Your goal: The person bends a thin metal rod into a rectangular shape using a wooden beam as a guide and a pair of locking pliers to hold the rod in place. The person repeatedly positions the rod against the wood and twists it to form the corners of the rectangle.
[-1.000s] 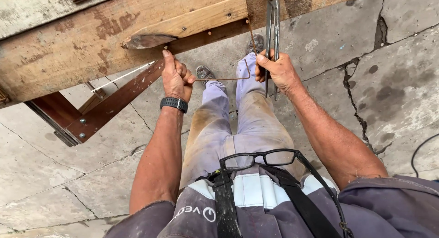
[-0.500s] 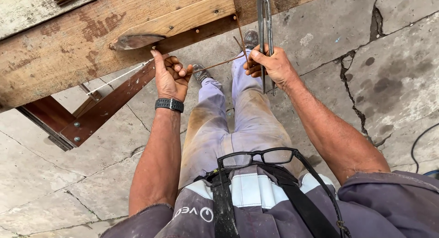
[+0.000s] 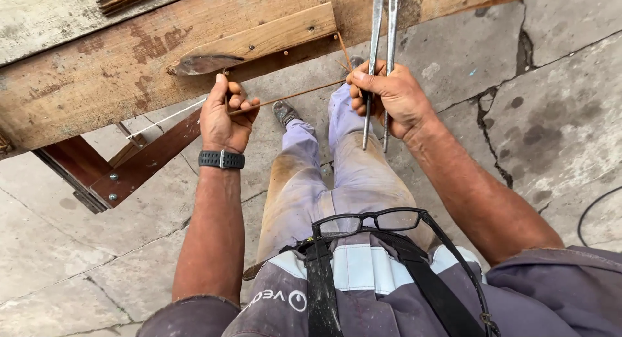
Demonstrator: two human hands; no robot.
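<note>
Head view, single entry. Item: thin rusty wire (image 3: 295, 96), a slim brown length running between both hands, just below the edge of the worn wooden tabletop (image 3: 97, 71); a short end angles up at the right toward the plank. Handling, as judged: light, stiff enough to hold a line yet bendable by hand, rough rather than slippery, cut ends likely sharp; best held near each end, where the fists already sit. Left hand (image 3: 223, 113): curled closed around the left end of the wire, index finger raised to touch the underside of a small wooden batten (image 3: 259, 39) screwed to the tabletop; black wristwatch (image 3: 221, 159) on the wrist. Right hand (image 3: 389, 97): closed in a fist around the two long grey metal handles of a tool (image 3: 382, 26), the tool's head out of frame above, fingers also pinching the wire's right end. Below: cracked concrete floor (image 3: 551, 116), stained trousers, spectacles (image 3: 369, 221) hung at the chest.
</note>
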